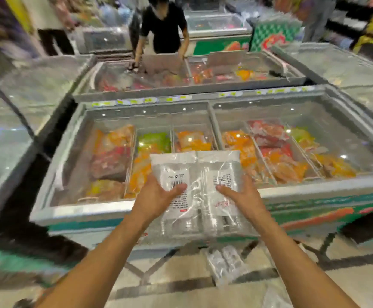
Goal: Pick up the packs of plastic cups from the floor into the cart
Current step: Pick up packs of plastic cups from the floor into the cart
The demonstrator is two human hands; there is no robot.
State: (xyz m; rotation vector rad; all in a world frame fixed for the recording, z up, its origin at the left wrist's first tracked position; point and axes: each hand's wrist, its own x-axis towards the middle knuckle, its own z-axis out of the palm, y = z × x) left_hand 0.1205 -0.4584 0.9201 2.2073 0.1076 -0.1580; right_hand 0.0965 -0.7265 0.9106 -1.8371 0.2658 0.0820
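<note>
Packs of plastic cups (200, 192), head view: two clear wrapped packs side by side, held up in the air in front of the chest freezer (159, 211), well above the floor (181, 292). White printed labels face the camera.

Progress, as judged: the lift is done for these two, the drop into the cart is not. No cart that I can name is in view; thin metal struts show low in the frame, but whether they are cart or freezer legs cannot be told. More work is left. A third pack (225, 263) lies on the floor below the held ones, and a further pack (275, 296) shows at the bottom edge, partly cut off and blurred.

Left hand (156, 196): arm stretched forward, gripping the left side of the pair, thumb laid across the front label, other fingers behind the wrap and hidden, so the pack is pinched between them.

Right hand (244, 196): mirror pose on the right side, thumb over the front, remaining fingers out of sight behind.

Beyond the freezer, a person in a black top (163, 27) leans over another freezer
</note>
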